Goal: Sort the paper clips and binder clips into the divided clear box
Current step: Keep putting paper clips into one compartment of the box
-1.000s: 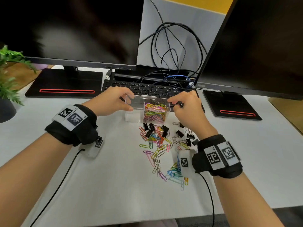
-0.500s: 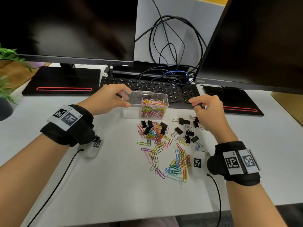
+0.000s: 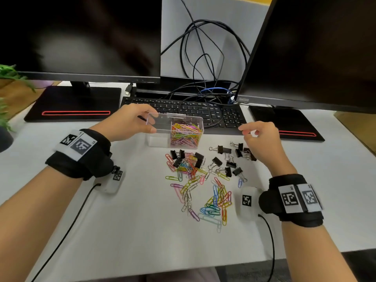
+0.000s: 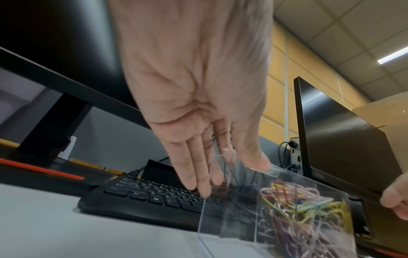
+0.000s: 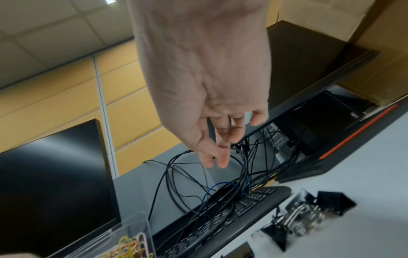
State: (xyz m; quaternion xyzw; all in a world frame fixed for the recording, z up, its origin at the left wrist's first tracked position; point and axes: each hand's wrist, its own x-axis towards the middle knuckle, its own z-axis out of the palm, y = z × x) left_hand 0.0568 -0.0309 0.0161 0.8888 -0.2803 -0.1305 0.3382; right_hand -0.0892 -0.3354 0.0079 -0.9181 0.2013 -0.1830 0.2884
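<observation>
Head view: left hand (image 3: 126,123) grips the left end of the clear box (image 3: 162,137) at frame centre, paper clips (image 3: 186,133) filling its right compartment. Right hand (image 3: 262,139), loosely curled and holding nothing, hovers above binder clips (image 3: 230,157) on the table (image 3: 122,220).

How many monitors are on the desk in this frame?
2. The left monitor stands at the back left on its black base; the right monitor stands at the back right, angled inward. Both screens are dark. Both are cut off by the frame edges.

no legible text, wrist tags (image 3: 82,145) coded
</observation>
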